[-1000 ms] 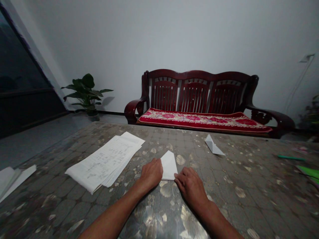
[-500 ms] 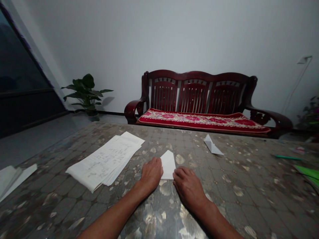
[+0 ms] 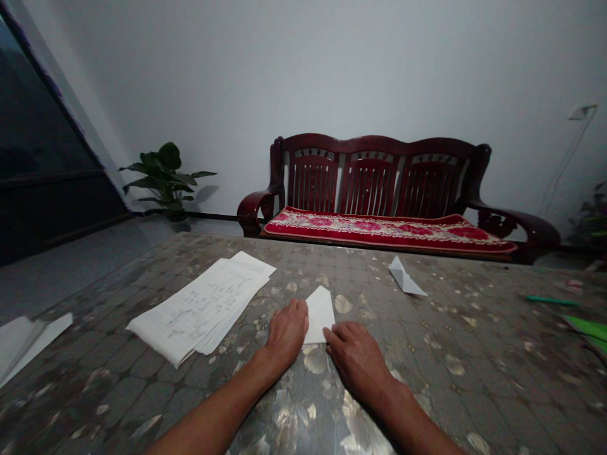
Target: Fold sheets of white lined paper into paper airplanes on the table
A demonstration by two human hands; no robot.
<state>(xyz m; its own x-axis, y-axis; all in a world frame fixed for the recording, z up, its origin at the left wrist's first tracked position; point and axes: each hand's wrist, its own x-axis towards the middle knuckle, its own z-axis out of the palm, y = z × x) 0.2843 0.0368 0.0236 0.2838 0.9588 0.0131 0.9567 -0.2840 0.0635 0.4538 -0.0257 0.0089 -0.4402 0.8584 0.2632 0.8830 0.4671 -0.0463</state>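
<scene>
A small folded sheet of white paper (image 3: 321,314) lies flat on the table between my hands, its narrow, angled end facing away from me. My left hand (image 3: 288,328) is closed along the paper's left side, fingers curled and partly covering that edge. At the lower right corner, my right hand (image 3: 355,351) is closed with thumb and fingertips on the paper. The fingertips of my left hand are mostly hidden behind its knuckles.
A stack of written papers (image 3: 203,309) lies to the left, with more folded white paper (image 3: 28,344) at the far left. A folded paper shape (image 3: 404,278) stands at the right, near a green pen (image 3: 550,300) and a bright green item (image 3: 588,330). Beyond the table (image 3: 455,392) is a wooden bench (image 3: 370,177).
My right thumb and fingers have shifted slightly left onto the paper's lower right corner. My left hand stays nearly in place; the view has shifted a little.
</scene>
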